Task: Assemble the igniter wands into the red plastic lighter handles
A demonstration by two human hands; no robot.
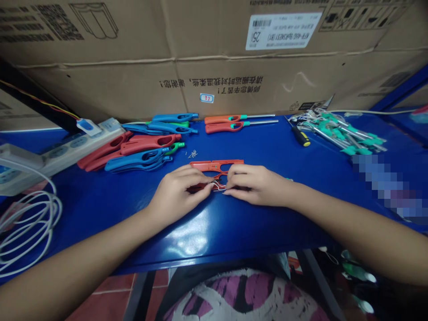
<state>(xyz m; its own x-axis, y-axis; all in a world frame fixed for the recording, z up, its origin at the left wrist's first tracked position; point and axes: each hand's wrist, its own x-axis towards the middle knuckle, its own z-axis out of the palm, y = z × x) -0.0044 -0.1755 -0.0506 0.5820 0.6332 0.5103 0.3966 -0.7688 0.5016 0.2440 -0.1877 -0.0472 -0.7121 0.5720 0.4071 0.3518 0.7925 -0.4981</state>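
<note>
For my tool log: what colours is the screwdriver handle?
The screwdriver handle is black and yellow, clearest in the head view.

The writing stands on the cardboard (127, 73) behind the tabletop, mostly upside down. Two printed Chinese lines (210, 84) read, turned upright, "师傅您辛苦了!" and "请在搬运时对我温柔些,谢谢您!". The white label (284, 30) at upper right carries a barcode (261, 23), a large "25" and a model code that seems to begin "KFR-46G" and ends in "(B1)"; its smaller print is too blurred to read. A small blue-edged sticker (207, 98) below the Chinese lines bears a red two-digit number, apparently "33" or "32". At upper left stand a QR code (55, 21) and illegible text blocks (20, 26); at upper right, a row of boxed pictograms (364, 18).
</note>
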